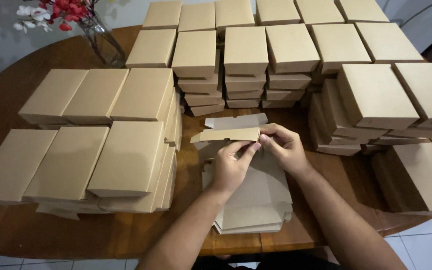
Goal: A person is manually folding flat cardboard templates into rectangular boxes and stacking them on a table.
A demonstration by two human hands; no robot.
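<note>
**Both hands on one cardboard flap, boxes stacked all round**

At far left we see a glass vase (102,42) of red and white flowers by the table's back edge. Next come two rows of plain tan boxes (98,142), flat and rectangular, piled several deep and reaching close to the wooden table (6,227) front edge; no labels show on any of them.

In the middle, our left hand (228,167) pinches the lower edge of a folded tan flap (228,134) between thumb and fingers. Our right hand (286,147) grips the flap's right end, fingers curled closed on it. The flap belongs to an unfolded box blank lying on a stack of flat blanks (256,210) at the front edge.

Behind stand more box stacks (246,55); to the right, further stacks (376,97), some leaning. Bare wood shows only in narrow strips around the hands.
</note>
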